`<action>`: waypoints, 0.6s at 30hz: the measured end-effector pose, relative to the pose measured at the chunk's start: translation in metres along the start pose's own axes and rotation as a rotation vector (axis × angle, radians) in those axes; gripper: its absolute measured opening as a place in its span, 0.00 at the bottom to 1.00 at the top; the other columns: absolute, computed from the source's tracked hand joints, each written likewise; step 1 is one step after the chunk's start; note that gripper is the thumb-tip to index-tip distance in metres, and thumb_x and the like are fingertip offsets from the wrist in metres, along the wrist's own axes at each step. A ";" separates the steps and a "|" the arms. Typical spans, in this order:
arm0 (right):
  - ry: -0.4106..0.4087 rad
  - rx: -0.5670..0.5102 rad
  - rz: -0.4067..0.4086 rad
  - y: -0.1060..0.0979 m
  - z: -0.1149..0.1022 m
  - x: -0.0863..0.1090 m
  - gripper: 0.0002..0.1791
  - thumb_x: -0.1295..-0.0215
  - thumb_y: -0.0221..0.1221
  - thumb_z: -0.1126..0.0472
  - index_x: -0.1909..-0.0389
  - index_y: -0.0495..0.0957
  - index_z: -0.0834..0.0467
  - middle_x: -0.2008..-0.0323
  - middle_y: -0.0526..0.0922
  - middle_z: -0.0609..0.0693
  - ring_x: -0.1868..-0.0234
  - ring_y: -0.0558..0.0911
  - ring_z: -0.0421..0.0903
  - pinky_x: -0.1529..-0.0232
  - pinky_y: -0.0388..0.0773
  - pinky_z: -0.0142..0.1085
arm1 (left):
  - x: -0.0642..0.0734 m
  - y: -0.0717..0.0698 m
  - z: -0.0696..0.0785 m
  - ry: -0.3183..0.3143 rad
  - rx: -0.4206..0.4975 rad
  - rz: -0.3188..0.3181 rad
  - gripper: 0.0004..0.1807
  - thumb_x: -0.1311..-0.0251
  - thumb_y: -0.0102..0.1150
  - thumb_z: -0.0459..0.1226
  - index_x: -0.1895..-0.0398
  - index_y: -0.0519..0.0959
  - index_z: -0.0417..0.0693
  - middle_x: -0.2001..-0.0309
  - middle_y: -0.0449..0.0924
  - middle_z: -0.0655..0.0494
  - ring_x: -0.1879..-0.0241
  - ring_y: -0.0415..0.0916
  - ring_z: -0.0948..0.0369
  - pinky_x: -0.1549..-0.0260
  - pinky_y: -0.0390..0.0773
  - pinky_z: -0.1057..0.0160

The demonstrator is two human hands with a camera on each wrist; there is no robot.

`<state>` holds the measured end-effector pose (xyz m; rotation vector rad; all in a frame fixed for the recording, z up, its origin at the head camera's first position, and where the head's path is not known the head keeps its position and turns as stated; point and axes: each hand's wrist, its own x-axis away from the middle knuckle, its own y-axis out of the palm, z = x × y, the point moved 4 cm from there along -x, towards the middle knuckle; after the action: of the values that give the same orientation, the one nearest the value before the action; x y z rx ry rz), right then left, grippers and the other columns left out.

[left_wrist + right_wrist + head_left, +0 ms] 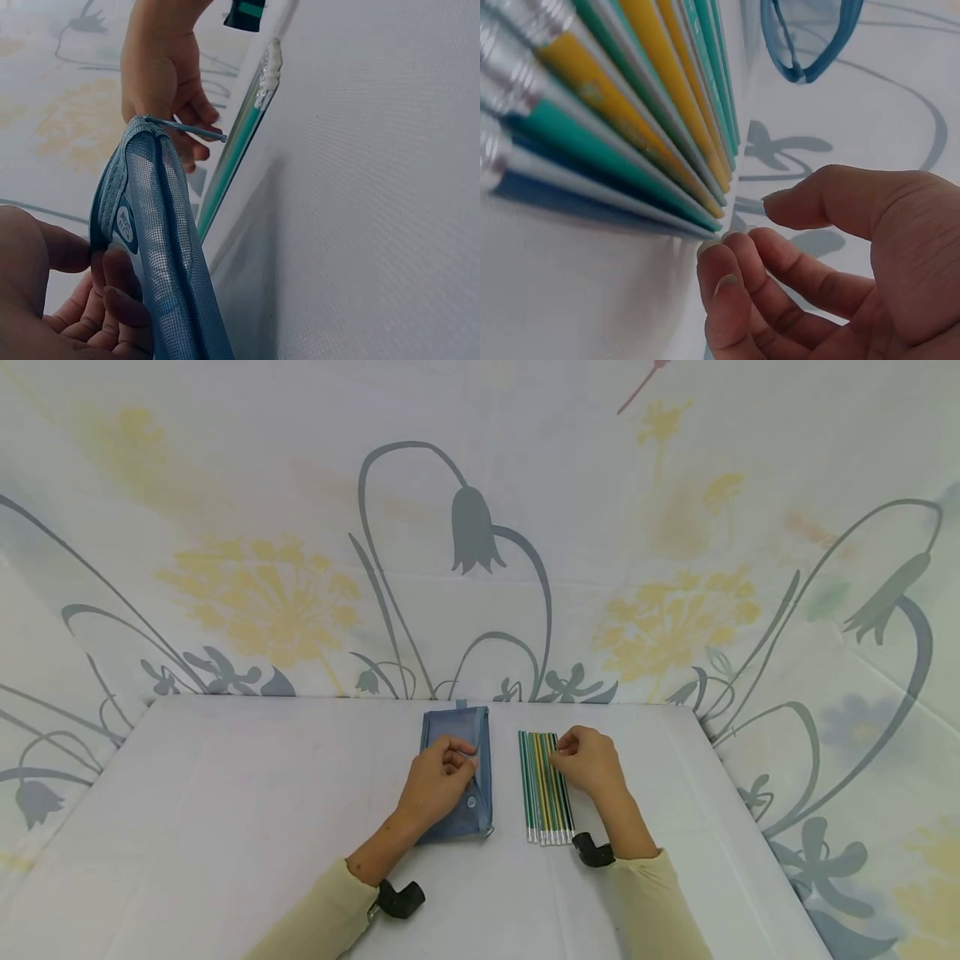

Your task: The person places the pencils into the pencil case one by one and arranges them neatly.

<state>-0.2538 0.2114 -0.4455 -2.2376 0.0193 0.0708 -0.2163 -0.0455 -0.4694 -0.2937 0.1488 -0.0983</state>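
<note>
A blue mesh pencil case (450, 818) with a small round label lies flat on the table. My left hand (438, 781) is over it, thumb and index finger pinching the top panel near the zipped side; in the left wrist view the fingertips (118, 274) meet at the panel's raised edge. To the right of the case, a row of green, yellow and dark pencils (542, 789) lies side by side, eraser ends nearest me. My right hand (588, 764) hovers by the row's far right end. Its thumb (817, 199) stands apart from the loosely bent fingers, which hold nothing.
The white table (262, 793) ends at a flowered cloth backdrop (480, 610) just behind the case and pencils. Black curved wrist pieces (401, 900) are worn at both cuffs. A short loop (187, 129) sticks out from the case's near end.
</note>
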 end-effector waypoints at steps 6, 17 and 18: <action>0.038 0.038 -0.028 -0.001 0.009 -0.002 0.08 0.40 0.68 0.62 0.65 0.84 0.63 0.67 0.87 0.55 0.66 0.83 0.51 0.62 0.80 0.47 | -0.001 0.000 0.001 -0.006 0.014 -0.003 0.08 0.27 0.63 0.35 0.49 0.82 0.44 0.69 0.84 0.56 0.73 0.82 0.61 0.73 0.78 0.64; 0.067 0.098 -0.079 0.003 0.018 -0.003 0.09 0.40 0.71 0.60 0.72 0.84 0.61 0.73 0.84 0.53 0.69 0.81 0.51 0.65 0.78 0.46 | -0.001 0.000 -0.001 -0.023 0.046 -0.009 0.08 0.27 0.61 0.34 0.49 0.81 0.42 0.68 0.84 0.54 0.73 0.82 0.60 0.73 0.79 0.65; 0.069 0.103 -0.081 0.003 0.018 -0.003 0.09 0.40 0.71 0.60 0.73 0.84 0.61 0.73 0.84 0.53 0.70 0.81 0.51 0.65 0.78 0.46 | -0.001 0.000 -0.001 -0.023 0.049 -0.008 0.08 0.27 0.62 0.34 0.49 0.81 0.42 0.69 0.84 0.54 0.73 0.82 0.60 0.73 0.79 0.65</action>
<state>-0.2573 0.2235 -0.4587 -2.1347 -0.0300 -0.0503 -0.2173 -0.0456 -0.4707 -0.2467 0.1221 -0.1067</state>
